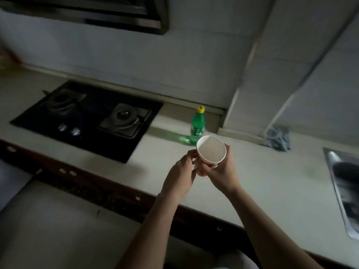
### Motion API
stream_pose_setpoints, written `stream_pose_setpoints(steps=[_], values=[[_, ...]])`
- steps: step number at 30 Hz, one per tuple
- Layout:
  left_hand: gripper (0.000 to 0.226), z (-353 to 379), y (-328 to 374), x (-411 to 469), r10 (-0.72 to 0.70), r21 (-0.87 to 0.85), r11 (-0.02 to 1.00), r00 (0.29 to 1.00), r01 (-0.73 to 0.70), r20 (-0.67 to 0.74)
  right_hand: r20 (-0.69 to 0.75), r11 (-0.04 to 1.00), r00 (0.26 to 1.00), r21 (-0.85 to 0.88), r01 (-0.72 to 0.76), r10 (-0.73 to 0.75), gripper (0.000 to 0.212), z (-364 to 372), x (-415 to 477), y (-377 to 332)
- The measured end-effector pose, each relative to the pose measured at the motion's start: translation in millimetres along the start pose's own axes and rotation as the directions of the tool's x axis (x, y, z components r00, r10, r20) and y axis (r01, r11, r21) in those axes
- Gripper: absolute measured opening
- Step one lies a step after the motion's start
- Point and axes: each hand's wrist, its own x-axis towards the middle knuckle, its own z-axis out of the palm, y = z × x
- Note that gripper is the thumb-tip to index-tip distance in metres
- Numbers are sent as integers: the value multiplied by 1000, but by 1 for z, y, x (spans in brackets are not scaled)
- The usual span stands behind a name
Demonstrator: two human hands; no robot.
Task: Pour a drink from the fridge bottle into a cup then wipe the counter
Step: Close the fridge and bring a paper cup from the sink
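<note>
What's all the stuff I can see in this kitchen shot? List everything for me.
Bottle: one, green with yellow cap, upright on the counter behind the cup.
Cup: one, white paper, held above the counter in both hands.
Gas hob: one, black, two burners, set into the counter at left.
Cloth: one, blue-grey, crumpled by the wall at right.
Sink: one, steel, far right edge.
Range hood: one, dark, top left.
Counter: one, pale.
Left hand: one, on the cup's side.
Right hand: one, gripping the cup.
</note>
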Motion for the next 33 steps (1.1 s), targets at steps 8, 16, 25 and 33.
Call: stream_pose_setpoints(steps=[8, 16, 25, 33], values=[[46, 59, 18, 53, 157, -94, 985, 970, -142, 184, -205, 993, 974, -42, -107, 97, 69, -40, 17, 55], [44, 67, 9, 107, 41, 42, 998, 976, -51, 212, -85, 994, 994, 92, -65, 73, 71, -33, 71, 86], [39, 112, 15, 149, 35, 56, 997, 967, -51, 253, -35, 996, 998, -71, -57, 55, 78, -56, 102, 128], [44, 144, 9, 178, -3, 90, 996, 943, -29, 332, -186, 974, 958, -27, -227, 218, 80, -61, 106, 150]])
